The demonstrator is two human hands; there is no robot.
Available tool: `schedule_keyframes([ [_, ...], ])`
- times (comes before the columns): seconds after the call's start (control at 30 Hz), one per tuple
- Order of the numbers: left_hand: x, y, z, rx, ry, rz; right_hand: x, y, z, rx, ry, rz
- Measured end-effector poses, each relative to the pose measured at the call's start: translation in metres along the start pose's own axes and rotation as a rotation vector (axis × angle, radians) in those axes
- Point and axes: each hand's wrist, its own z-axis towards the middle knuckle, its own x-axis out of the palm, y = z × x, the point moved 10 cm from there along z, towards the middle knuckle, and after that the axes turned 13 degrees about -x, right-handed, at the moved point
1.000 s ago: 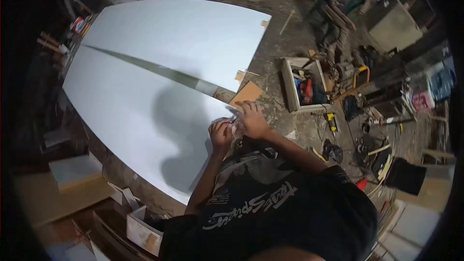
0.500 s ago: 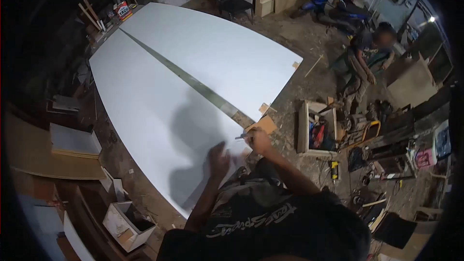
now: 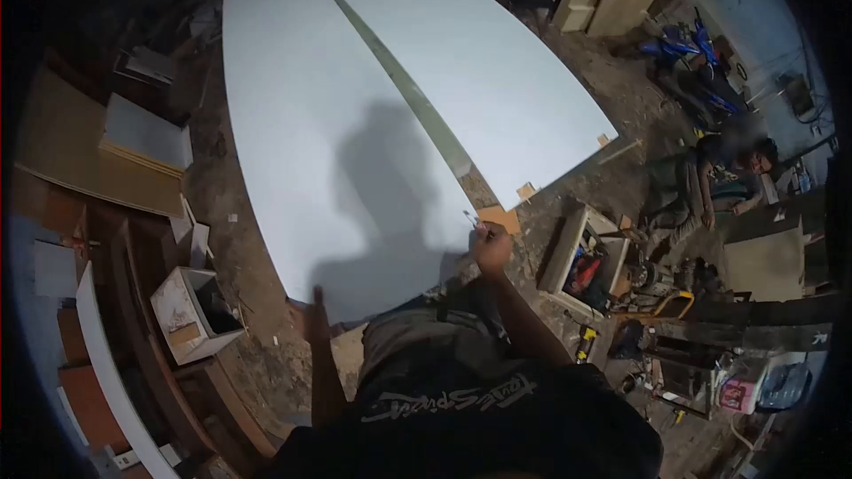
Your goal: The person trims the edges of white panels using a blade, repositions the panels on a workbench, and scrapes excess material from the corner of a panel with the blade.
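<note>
Two long white panels lie side by side, the left panel [image 3: 293,151] and the right panel [image 3: 532,115], with a narrow greenish strip [image 3: 399,80] showing between them. My left hand [image 3: 313,319] is at the near-left corner of the left panel, its thumb on top and its fingers around the edge. Closed in my right hand [image 3: 492,248] is a small, thin metallic tool [image 3: 470,219], its exact kind too small to make out. That hand is over the left panel's near-right corner, beside a brown board piece [image 3: 499,218].
A wooden box of tools [image 3: 581,275] stands right on the floor, near a yellow-and-black tool [image 3: 586,344]. Another person [image 3: 710,182] sits farther right, below a blue motorcycle [image 3: 697,49]. At left are a white open box [image 3: 191,319] and stacked boards [image 3: 146,137].
My left hand has moved left from over the panel to its near-left corner. My right hand still holds the small tool near the other corner. The camera view has shifted.
</note>
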Motion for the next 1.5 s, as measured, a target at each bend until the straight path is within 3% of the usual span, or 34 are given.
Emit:
schedule_keyframes([
  [0.07,-0.001,0.009,0.016,-0.017,-0.069,0.073,0.004,0.003,-0.003,0.1,0.183,0.047],
  [0.1,-0.007,0.01,0.02,0.152,-0.153,-0.13,-0.006,0.023,-0.002,0.014,0.098,-0.142],
  [0.17,-0.02,0.014,0.017,-0.146,-0.005,0.011,-0.002,0.044,-0.008,0.05,0.176,0.008],
  [0.27,-0.02,0.047,0.054,-0.007,-0.118,-0.127,0.006,0.045,-0.024,0.156,0.154,0.202],
  [0.33,-0.023,0.073,0.071,-0.001,-0.148,-0.264,0.007,0.03,-0.021,0.34,0.284,0.376],
  [0.43,-0.025,0.062,0.062,-0.055,-0.214,-0.082,-0.006,0.075,0.01,0.727,0.332,0.645],
  [0.5,-0.028,0.059,0.054,-0.145,-0.225,-0.034,-0.021,0.123,0.041,0.645,0.385,0.706],
  [0.63,-0.024,0.06,0.06,-0.089,-0.276,0.039,-0.038,0.182,0.081,0.515,0.354,0.796],
  [0.77,-0.022,0.005,0.038,0.353,-0.59,0.282,-0.036,0.212,0.099,0.391,0.395,0.761],
  [0.8,-0.027,-0.041,0.006,0.58,-0.553,0.154,-0.037,0.22,0.106,0.307,0.378,0.72],
  [0.9,-0.001,-0.095,-0.02,0.856,-0.236,0.024,-0.039,0.239,0.119,0.027,0.351,0.527],
  [0.97,0.021,-0.113,-0.033,0.969,-0.165,-0.042,-0.021,0.233,0.131,-0.205,0.349,0.315],
  [1.13,0.034,-0.135,-0.03,0.844,-0.073,0.064,0.099,0.159,0.139,-0.423,0.521,0.105],
  [1.23,0.033,-0.133,-0.028,0.856,-0.083,0.044,0.167,0.088,0.13,-0.399,0.659,0.041],
  [1.33,0.033,-0.134,-0.025,0.799,-0.071,0.105,0.189,0.073,0.134,-0.357,0.758,0.099],
  [1.43,0.031,-0.136,-0.027,0.796,-0.101,0.097,0.203,0.049,0.135,-0.154,0.829,0.204],
  [1.5,0.038,-0.15,-0.026,0.801,-0.133,0.106,0.21,0.044,0.14,-0.19,0.837,0.198],
])
